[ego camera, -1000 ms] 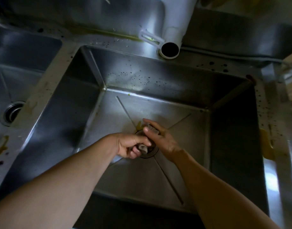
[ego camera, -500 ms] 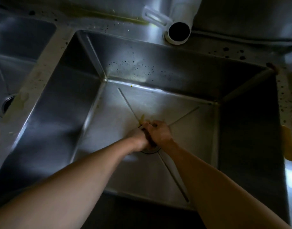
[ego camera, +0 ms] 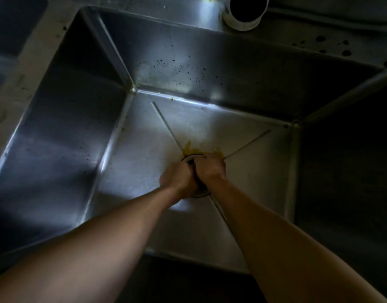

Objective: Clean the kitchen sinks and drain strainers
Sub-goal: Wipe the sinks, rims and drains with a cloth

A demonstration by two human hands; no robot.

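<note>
Your left hand (ego camera: 180, 179) and right hand (ego camera: 210, 169) are both clenched over the drain strainer (ego camera: 201, 193). Yellow residue (ego camera: 189, 148) and specks remain; sink (ego camera: 221, 68) uncleaned.

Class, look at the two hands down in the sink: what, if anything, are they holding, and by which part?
Both the left hand and right hand are curled over the drain. Something dark shows between them, but what it is and where it is held cannot be told.
</note>
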